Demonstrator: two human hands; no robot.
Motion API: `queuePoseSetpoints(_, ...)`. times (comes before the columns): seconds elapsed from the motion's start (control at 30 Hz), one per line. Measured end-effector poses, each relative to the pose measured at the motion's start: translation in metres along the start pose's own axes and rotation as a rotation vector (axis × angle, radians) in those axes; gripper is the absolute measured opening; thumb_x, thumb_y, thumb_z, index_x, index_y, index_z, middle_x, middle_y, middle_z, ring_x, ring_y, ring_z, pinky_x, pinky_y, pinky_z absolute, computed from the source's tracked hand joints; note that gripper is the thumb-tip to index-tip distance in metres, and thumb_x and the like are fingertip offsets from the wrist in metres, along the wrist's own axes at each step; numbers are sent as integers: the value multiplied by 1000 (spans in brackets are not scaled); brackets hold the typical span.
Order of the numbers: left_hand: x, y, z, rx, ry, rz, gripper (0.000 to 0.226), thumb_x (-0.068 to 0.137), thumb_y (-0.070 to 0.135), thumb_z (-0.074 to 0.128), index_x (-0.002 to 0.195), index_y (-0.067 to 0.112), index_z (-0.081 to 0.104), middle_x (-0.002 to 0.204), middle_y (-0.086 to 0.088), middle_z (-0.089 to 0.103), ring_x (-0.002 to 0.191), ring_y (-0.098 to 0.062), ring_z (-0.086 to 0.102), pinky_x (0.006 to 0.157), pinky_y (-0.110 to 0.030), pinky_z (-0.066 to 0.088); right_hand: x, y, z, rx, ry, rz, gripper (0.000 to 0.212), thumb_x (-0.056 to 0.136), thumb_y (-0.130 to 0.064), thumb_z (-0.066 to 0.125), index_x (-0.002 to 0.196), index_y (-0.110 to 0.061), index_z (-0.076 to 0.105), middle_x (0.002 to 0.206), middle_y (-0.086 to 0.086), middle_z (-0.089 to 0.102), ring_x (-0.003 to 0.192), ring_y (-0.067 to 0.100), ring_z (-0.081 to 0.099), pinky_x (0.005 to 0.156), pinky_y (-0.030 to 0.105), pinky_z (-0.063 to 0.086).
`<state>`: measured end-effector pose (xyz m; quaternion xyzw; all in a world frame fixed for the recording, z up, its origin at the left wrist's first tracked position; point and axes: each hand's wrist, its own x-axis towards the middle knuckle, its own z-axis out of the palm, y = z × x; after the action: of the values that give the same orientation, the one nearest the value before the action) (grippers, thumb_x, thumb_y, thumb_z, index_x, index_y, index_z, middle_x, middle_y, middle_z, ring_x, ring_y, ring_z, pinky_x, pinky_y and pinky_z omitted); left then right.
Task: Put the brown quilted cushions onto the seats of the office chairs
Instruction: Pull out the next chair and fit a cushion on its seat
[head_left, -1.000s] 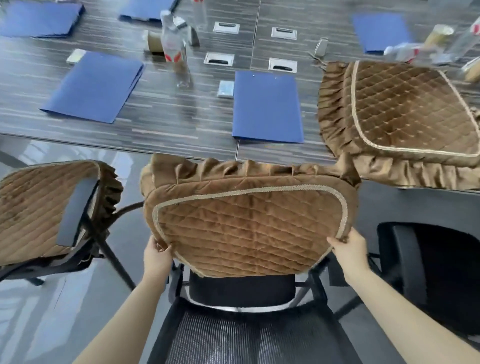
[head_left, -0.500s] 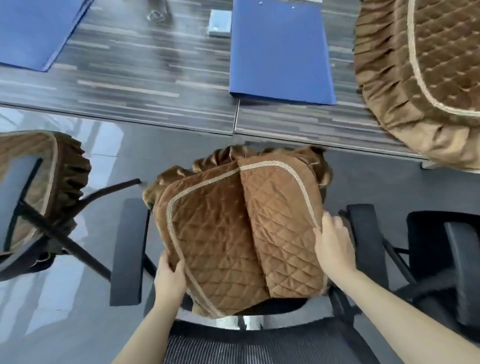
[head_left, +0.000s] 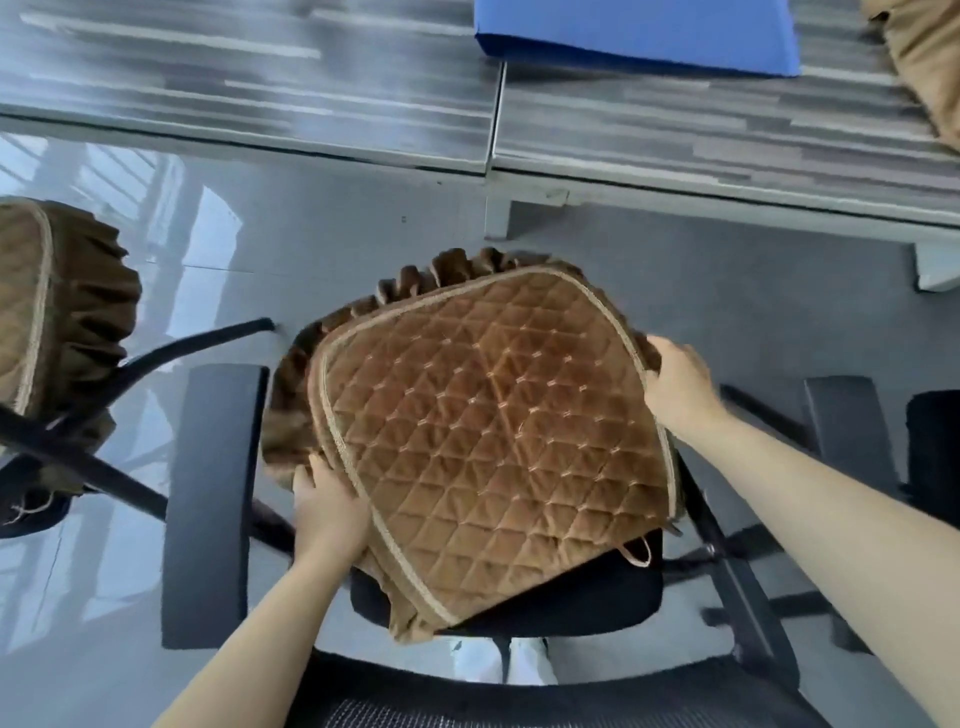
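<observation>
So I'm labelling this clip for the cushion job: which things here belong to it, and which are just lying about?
Part of the job:
- brown quilted cushion, gripped by the left hand and right hand
- black chair seat under it
- cushioned chair on the left
- spare cushion on the table

Lying about:
- blue folder
- table

Both bare forearms extend forward, the left hand (head_left: 328, 506) and right hand (head_left: 675, 382) gripping the cushion's (head_left: 483, 431) opposite edges.
</observation>
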<state>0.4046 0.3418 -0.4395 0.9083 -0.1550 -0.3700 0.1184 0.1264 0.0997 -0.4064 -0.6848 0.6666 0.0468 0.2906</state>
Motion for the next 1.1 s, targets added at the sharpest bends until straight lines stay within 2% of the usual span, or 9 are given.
queuePoseSetpoints(0.1, 13, -10, 19, -9, -31, 29, 76, 92, 13, 55, 155, 19, 13, 161, -12, 18, 137, -34, 36, 77, -31, 42, -13, 26, 30, -18, -147, 164, 45, 94, -14, 50, 137, -4, 39, 132, 21, 50, 122, 39, 48, 100, 41, 39)
queuePoseSetpoints(0.2, 21, -14, 24, -75, -5, -16, 74, 89, 12, 58, 152, 11, 19, 157, -12, 28, 139, -34, 36, 102, -46, 40, -27, 51, 52, -1, -230, 339, 50, 96, -26, 49, 135, 2, 34, 135, 24, 48, 124, 41, 46, 99, 41, 39)
queuePoseSetpoints(0.37, 35, -12, 18, -133, 57, -37, 74, 86, 15, 67, 146, 7, 25, 149, -16, 38, 137, -36, 38, 107, -54, 38, -29, 68, 65, 148, -257, 541, 53, 98, -32, 45, 134, 4, 33, 131, 25, 49, 115, 39, 51, 94, 41, 41)
queuePoseSetpoints(0.47, 40, -5, 8, -162, 55, -58, 79, 90, 24, 64, 151, 8, 17, 146, -21, 43, 133, -43, 41, 106, -53, 39, -26, 65, 61, 201, -265, 519, 56, 92, -32, 57, 131, 1, 35, 127, 21, 52, 112, 37, 53, 92, 42, 44)
queuePoseSetpoints(0.57, 36, 1, 10, -147, 84, 12, 77, 90, 21, 66, 151, 8, 21, 141, -22, 48, 129, -44, 44, 103, -50, 37, -32, 74, 58, 109, -259, 480, 60, 88, -40, 60, 127, -3, 35, 123, 18, 53, 106, 37, 55, 88, 42, 48)
queuePoseSetpoints(0.73, 27, 8, 10, -141, 185, 65, 71, 88, 15, 66, 148, 7, 27, 136, -26, 40, 122, -45, 45, 101, -49, 37, -54, 70, 57, -51, -127, 348, 54, 91, -47, 53, 117, -5, 31, 117, 26, 55, 100, 43, 59, 82, 46, 49)
queuePoseSetpoints(0.83, 18, 3, 14, -130, 243, 101, 68, 88, 2, 54, 149, 12, 27, 132, -24, 36, 120, -43, 41, 102, -50, 36, -75, 66, 59, -167, -40, 347, 56, 94, -47, 48, 127, -7, 29, 123, 26, 48, 107, 45, 54, 78, 46, 44)
queuePoseSetpoints(0.97, 16, -8, 24, 205, 264, 148, 82, 81, 3, 61, 151, 20, 24, 142, -28, 25, 125, -46, 29, 106, -57, 30, -95, 76, 69, -415, -105, 318, 63, 96, -22, 47, 148, -11, 13, 137, 21, 31, 119, 39, 40, 83, 44, 45)
queuePoseSetpoints(1.1, 15, 7, 43, 521, 207, 492, 85, 76, 8, 63, 153, 19, 28, 158, -22, 19, 142, -49, 16, 116, -62, 11, -92, 66, 82, -458, -50, -6, 65, 93, -25, 52, 148, -7, 22, 151, 19, 26, 133, 41, 35, 101, 47, 42)
